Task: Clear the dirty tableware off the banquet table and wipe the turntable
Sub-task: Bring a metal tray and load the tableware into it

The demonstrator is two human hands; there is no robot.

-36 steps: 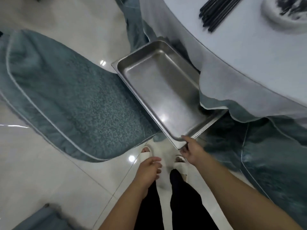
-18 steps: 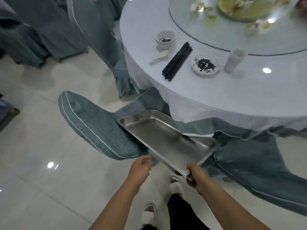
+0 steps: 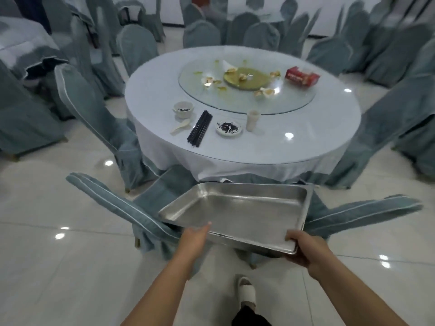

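An empty steel tray point(image 3: 240, 212) hangs level in front of me, below the edge of the round banquet table point(image 3: 317, 142). My right hand point(image 3: 303, 249) grips its near right corner. My left hand point(image 3: 194, 238) touches the near left rim, fingers underneath. On the white cloth lie a small bowl point(image 3: 183, 109), a white spoon point(image 3: 181, 127), a bundle of black chopsticks point(image 3: 200, 128), a saucer with dark scraps point(image 3: 228, 128) and a white cup point(image 3: 252, 120). The glass turntable point(image 3: 294, 100) carries food scraps and a red box point(image 3: 302, 76).
Chairs in grey-green covers ring the table. Two of them point(image 3: 113, 205) point(image 3: 367, 210) flank the tray left and right at the near side. Another covered table point(image 3: 21, 45) stands at the far left. The floor is glossy white tile.
The view has risen from the floor to the whole table. The tray was lifted and turned level, and my left hand came up onto its near rim.
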